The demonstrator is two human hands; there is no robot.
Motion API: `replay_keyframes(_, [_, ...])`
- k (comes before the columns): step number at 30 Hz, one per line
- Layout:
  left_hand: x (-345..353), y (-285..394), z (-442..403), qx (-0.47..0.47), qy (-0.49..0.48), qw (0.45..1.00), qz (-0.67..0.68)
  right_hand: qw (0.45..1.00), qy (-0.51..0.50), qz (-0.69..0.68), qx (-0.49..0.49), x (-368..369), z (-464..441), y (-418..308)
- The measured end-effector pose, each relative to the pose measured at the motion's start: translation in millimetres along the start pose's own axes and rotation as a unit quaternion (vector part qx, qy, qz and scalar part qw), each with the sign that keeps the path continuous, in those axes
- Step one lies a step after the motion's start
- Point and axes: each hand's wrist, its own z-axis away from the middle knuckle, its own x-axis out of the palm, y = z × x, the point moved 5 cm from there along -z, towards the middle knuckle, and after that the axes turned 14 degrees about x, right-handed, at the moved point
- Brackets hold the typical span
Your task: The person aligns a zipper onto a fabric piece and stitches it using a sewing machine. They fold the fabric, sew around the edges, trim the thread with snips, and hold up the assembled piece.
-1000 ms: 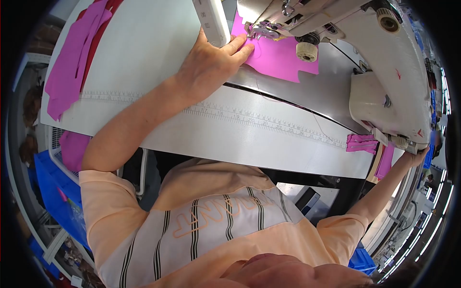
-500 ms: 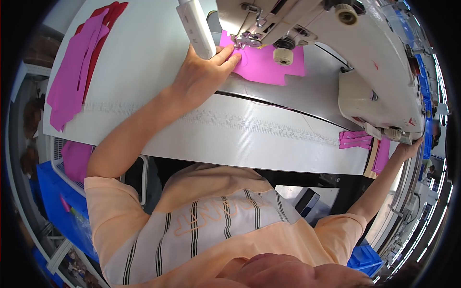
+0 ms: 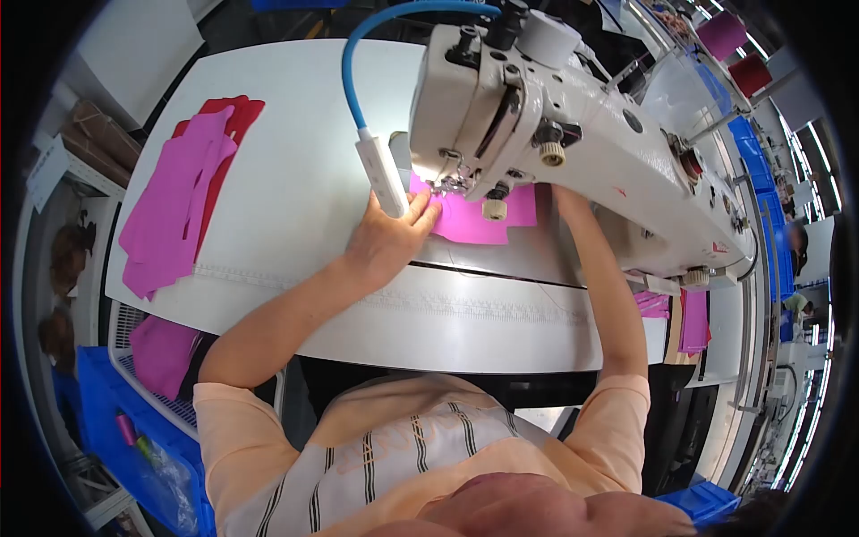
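Observation:
Under the presser foot (image 3: 455, 183) of a white sewing machine (image 3: 617, 143) lies a flat piece of pink fabric (image 3: 474, 224). My left hand (image 3: 392, 240) rests on its left edge, beside the needle area, fingers stretched out flat. A white wand-shaped device (image 3: 383, 174) on a blue cable hangs in front of that hand. My right hand (image 3: 564, 197) reaches under the machine arm near the fabric's right edge. The machine covers its fingers, so I cannot see what it touches.
Pink pieces (image 3: 174, 201) and red pieces (image 3: 234, 121) lie at the table's left. A white basket (image 3: 121, 345) holds pink fabric below. More pink pieces (image 3: 693, 322) lie at right. A printed ruler (image 3: 501, 309) runs along the table front (image 3: 447, 345).
My right hand has moved left from the machine's far right end to beneath its arm. My left hand stays on the pink fabric. The view has shifted, showing more of the machine's top.

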Motion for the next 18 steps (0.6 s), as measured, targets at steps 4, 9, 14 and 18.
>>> replay_keyframes(4, [8.3,-1.6,3.8,-0.014,-0.075,0.994,0.082,0.995,0.049,0.062,0.062,-7.6,-67.5,8.7])
replay_keyframes(9, [5.8,-2.8,2.9,-0.014,-0.053,0.994,0.090,0.983,0.086,0.159,0.034,-1.7,-72.4,6.0])
replay_keyframes(14, [-3.0,-5.8,2.6,-0.006,-0.031,0.996,0.083,0.913,0.168,0.346,-0.137,3.6,-40.0,-19.9])
replay_keyframes(18, [-22.2,-0.2,0.4,0.024,-0.076,0.995,0.068,0.834,0.212,0.428,-0.277,-21.8,47.7,-35.6])
